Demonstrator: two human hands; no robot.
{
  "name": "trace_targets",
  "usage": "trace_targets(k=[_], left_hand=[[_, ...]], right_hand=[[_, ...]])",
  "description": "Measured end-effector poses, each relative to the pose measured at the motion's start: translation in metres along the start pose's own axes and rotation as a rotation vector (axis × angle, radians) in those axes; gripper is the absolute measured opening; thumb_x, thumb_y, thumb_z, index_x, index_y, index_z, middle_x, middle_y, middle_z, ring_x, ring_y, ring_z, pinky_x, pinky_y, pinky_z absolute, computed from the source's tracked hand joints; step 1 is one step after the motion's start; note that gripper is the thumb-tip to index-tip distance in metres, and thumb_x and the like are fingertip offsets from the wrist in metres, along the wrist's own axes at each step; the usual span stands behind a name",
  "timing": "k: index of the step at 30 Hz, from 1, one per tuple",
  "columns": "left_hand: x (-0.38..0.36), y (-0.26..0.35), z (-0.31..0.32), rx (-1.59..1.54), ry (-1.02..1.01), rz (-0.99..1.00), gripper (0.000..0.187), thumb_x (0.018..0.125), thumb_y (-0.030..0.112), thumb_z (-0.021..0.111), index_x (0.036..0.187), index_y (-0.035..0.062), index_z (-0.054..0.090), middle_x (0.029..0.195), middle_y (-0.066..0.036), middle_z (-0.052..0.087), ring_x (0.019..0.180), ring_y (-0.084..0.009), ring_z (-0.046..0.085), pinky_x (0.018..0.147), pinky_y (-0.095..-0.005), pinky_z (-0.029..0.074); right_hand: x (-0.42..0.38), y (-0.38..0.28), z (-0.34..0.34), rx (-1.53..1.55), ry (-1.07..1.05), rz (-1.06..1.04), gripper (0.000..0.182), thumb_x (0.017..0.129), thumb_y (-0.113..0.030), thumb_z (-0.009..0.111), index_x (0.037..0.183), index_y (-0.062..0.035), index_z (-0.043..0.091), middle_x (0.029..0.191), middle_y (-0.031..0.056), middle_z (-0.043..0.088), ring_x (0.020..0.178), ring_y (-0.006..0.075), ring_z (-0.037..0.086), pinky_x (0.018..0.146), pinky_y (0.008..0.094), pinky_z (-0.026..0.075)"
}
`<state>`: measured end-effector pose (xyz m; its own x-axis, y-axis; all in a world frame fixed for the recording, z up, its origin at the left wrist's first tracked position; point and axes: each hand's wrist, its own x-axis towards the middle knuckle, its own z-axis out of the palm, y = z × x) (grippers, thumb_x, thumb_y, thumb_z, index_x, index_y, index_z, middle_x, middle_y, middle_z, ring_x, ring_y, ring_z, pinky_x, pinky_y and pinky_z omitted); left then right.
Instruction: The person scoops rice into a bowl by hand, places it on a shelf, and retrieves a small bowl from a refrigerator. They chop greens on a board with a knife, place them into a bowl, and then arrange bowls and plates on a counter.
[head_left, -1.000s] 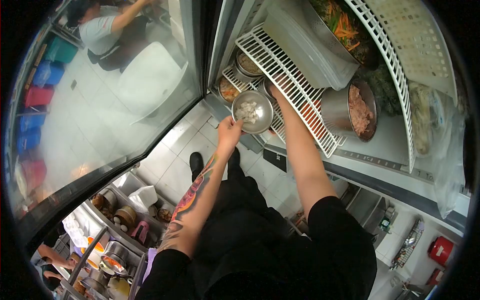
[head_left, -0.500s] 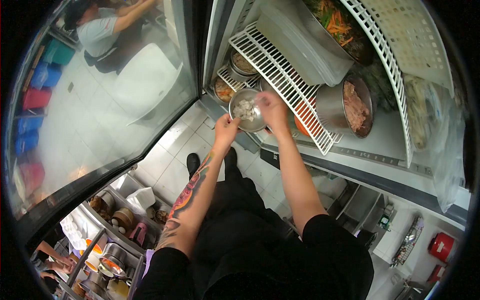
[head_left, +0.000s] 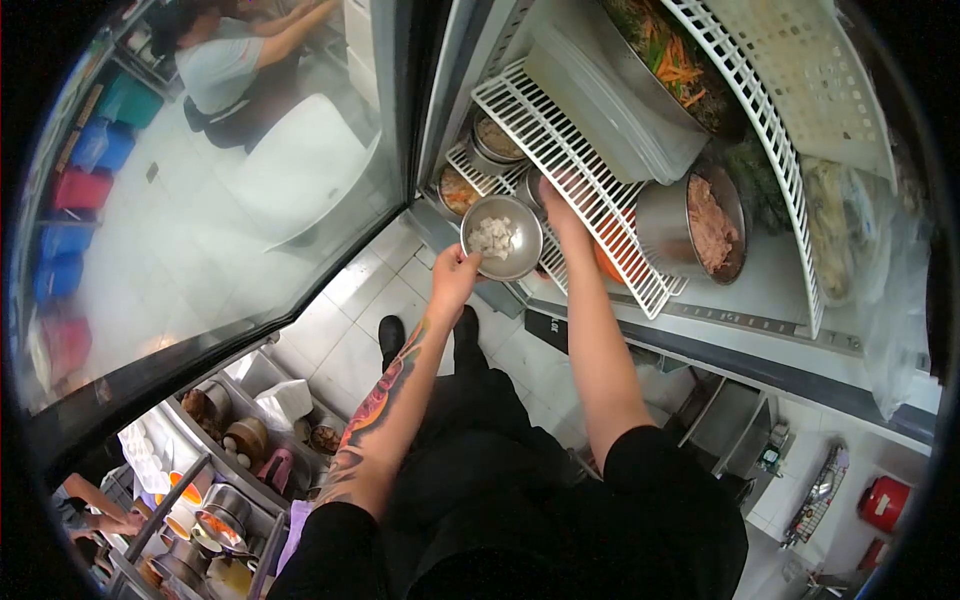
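Observation:
My left hand [head_left: 456, 272] grips the rim of a round metal bowl [head_left: 527, 258] from its near left side. Pale, chopped chunks [head_left: 492, 238] lie in the bowl, which is tipped toward me. My right hand [head_left: 562, 203] reaches in beneath the upper white wire shelf [head_left: 585, 180] of the fridge, beside a metal container [head_left: 533, 188]. Shelf bars cover its fingers, so whether it holds anything is hidden. Left of it, a stacked metal container [head_left: 492, 160] and a bowl of orange and pale food [head_left: 457, 190] sit lower down.
On the upper shelf lie a metal pot of minced meat [head_left: 665, 235], a clear plastic tub [head_left: 610, 100] and a large bowl of shredded vegetables [head_left: 680, 70]. The fridge's glass door [head_left: 290, 230] stands open at left. A person [head_left: 235, 70] shows through it. Food containers [head_left: 225, 510] fill the lower left.
My right hand has left the bowl and moved in under the wire shelf. The left hand keeps the bowl, now slightly farther right. The whole view has shifted a little.

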<state>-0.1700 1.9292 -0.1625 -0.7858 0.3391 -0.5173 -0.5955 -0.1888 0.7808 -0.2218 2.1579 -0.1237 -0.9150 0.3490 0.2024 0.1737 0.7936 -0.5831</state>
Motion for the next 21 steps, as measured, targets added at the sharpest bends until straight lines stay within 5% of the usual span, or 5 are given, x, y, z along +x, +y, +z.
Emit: trace_targets(k=[6,10,14,18,21], left_hand=[[-0.039,0.01,-0.037,-0.043,0.061,0.016,0.021,0.09,0.011,0.059,0.102,-0.0043,0.066,0.092,-0.011,0.069,0.081,-0.0184,0.068,0.072,-0.0342,0.059],[-0.083,-0.001,-0.095,0.097,-0.054,-0.006,0.023,0.093,0.015,0.061,0.104,-0.005,0.065,0.098,-0.011,0.069,0.086,-0.0187,0.068,0.078,-0.0353,0.058],[-0.147,0.012,-0.179,-0.288,-0.095,-0.142,0.034,0.102,0.029,0.056,0.121,0.002,0.06,0.122,-0.012,0.062,0.109,-0.0229,0.063,0.086,-0.0424,0.057],[-0.175,-0.014,-0.335,-0.602,1.054,0.018,0.044,0.102,0.039,0.051,0.13,0.0052,0.055,0.146,-0.011,0.051,0.134,-0.0255,0.05,0.105,-0.0453,0.042],[-0.203,0.077,-0.362,-0.528,1.15,0.519,0.057,0.102,0.046,0.048,0.144,0.0081,0.046,0.147,-0.008,0.051,0.138,-0.0214,0.044,0.109,-0.0443,0.035]], right_hand=[[-0.112,-0.089,-0.018,0.034,0.01,-0.185,0.024,0.081,-0.011,0.072,0.104,-0.0039,0.07,0.099,0.0148,0.067,0.094,0.0344,0.066,0.083,0.0407,0.052],[-0.187,-0.001,0.081,0.364,-0.12,0.272,0.033,0.09,-0.024,0.067,0.113,-0.0012,0.065,0.105,0.0209,0.07,0.102,0.0382,0.066,0.087,0.043,0.051],[-0.204,-0.097,0.025,0.375,-0.377,0.372,0.029,0.095,-0.018,0.063,0.117,0.0013,0.065,0.104,0.0118,0.072,0.095,0.0169,0.065,0.085,0.0346,0.051],[-0.232,-0.126,0.035,0.702,-0.396,0.452,0.028,0.096,-0.02,0.062,0.114,0.0018,0.066,0.099,0.0089,0.072,0.09,0.0143,0.065,0.082,0.0338,0.052],[-0.247,-0.12,0.045,0.586,-0.476,0.362,0.028,0.096,-0.018,0.062,0.116,0.0017,0.066,0.099,0.0081,0.071,0.092,0.0129,0.064,0.083,0.0317,0.051]])
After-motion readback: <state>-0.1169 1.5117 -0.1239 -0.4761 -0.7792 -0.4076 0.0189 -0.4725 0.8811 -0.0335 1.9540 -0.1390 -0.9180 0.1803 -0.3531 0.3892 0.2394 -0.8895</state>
